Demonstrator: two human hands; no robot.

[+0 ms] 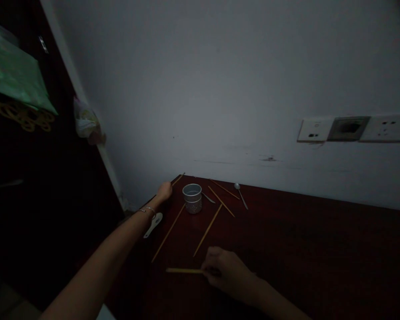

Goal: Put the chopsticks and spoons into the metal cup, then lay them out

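Note:
At the table's far left corner, my left hand (164,191) is closed on a thin chopstick (178,178) that sticks out toward the wall. Near the front, my right hand (224,270) pinches another chopstick (184,270), which points left. A silver metal cup with a perforated lower part (192,200) stands upright to the right of my left hand. Below my left wrist lies a pale spoon (154,224). Several loose chopsticks lie around, one running down from the cup (168,233) and one close to my right hand (207,231).
Behind the cup lie a small curved utensil (209,198), a reddish stick (225,189) and a metal spoon (241,195). The dark red table (303,240) meets a white wall with sockets (315,130). A dark door with a green cloth (16,71) is at left.

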